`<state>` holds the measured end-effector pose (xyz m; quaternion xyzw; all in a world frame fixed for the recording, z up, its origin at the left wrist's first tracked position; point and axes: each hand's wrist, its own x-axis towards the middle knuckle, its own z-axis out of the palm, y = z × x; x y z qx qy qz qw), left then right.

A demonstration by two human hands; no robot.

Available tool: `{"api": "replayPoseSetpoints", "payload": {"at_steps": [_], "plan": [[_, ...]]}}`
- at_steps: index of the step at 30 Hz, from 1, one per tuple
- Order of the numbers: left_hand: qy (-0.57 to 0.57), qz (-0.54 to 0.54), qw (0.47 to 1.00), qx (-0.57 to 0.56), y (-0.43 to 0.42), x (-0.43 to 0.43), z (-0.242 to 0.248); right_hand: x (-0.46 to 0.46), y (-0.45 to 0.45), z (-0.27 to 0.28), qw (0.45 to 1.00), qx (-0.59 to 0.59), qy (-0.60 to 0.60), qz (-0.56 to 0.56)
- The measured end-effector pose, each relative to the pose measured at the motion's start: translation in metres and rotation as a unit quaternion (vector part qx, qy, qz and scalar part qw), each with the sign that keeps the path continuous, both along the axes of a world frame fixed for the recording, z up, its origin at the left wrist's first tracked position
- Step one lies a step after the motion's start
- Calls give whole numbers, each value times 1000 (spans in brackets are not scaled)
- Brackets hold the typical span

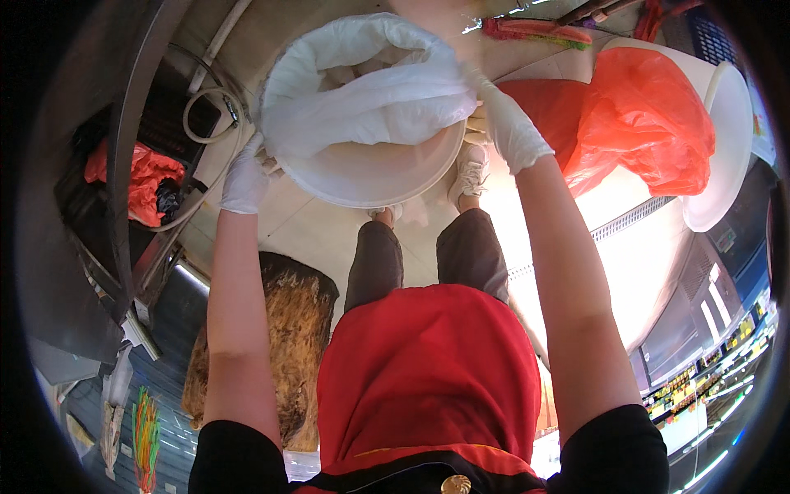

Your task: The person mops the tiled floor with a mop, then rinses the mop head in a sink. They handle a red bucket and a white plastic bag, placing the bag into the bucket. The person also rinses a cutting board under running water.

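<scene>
A round white plastic bin [382, 176] stands before me, with a translucent white plastic liner bag [376, 105] bunched across its mouth. The liner covers the far rim, while the near inner wall shows bare. My left hand [247, 176], in a white glove, grips the bin's left edge where the liner meets it. On the right side, my right hand [509, 126], gloved too, holds the edge with liner under its thumb side and fingers around the outside. Some of its fingertips are blurred. What lies deep inside the bin is hidden by the liner.
Right of the bin, a red plastic bag [648, 123] lies against a white round lid [722, 148]. A red broom head [531, 31] rests beyond. At left are a coiled hose [213, 117] and a crumpled red bag [151, 179]. A wooden block [302, 346] stands near my legs.
</scene>
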<state>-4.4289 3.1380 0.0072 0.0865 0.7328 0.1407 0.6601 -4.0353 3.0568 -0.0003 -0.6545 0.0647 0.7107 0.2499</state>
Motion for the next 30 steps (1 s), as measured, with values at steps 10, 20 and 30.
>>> {"api": "replayPoseSetpoints", "payload": {"at_steps": [10, 20, 30], "plan": [[28, 154, 977, 145, -63, -5, -3, -11, -53, 16, 998, -25, -49, -37], [-89, 120, 985, 81, -86, 21, 34, -16, -121, -3, 881, -50, 231, -409], [105, -19, 986, -131, -132, -11, 10, -56, -153, 4, 983, -74, 28, -166]]}}
